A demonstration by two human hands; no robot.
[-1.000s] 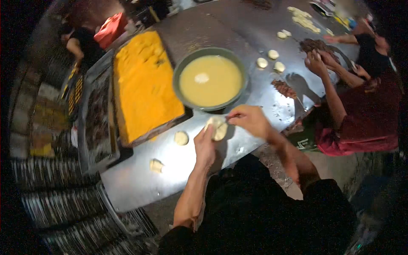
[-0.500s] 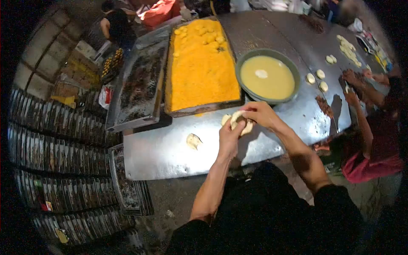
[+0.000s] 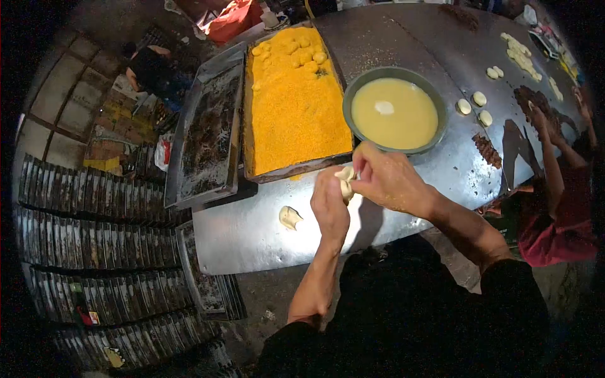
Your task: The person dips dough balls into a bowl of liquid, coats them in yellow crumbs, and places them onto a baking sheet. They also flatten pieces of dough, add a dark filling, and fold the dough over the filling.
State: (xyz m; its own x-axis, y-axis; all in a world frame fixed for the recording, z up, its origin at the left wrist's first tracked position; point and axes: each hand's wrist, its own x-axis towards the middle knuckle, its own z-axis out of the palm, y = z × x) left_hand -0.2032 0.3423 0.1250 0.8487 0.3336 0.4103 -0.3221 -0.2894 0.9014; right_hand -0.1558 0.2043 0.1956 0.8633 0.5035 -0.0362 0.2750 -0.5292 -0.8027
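A pale piece of dough (image 3: 345,181) is held between my two hands above the front of the metal table. My left hand (image 3: 329,205) has its fingers wrapped round it from the left. With its fingertips, my right hand (image 3: 392,181) pinches the dough's right edge. Another pale dough piece (image 3: 290,218) lies on the metal to the left of my left hand. Just beyond my right hand stands a round bowl (image 3: 413,150) of yellowish liquid, with a pale piece floating in it. A tray (image 3: 302,165) of orange crumbs sits behind my hands, several coated balls at its far end.
A dark, stained tray (image 3: 211,142) stands left of the crumbs. Several dough balls (image 3: 479,99) and brown crumbly filling (image 3: 486,151) lie to the right. A co-worker's arm (image 3: 554,167) reaches in there. Racks of stacked trays (image 3: 94,242) fill the left side.
My fingers have closed further round the dough, which is now folded smaller and more hidden. My right hand has rolled over it. The whole view has shifted slightly.
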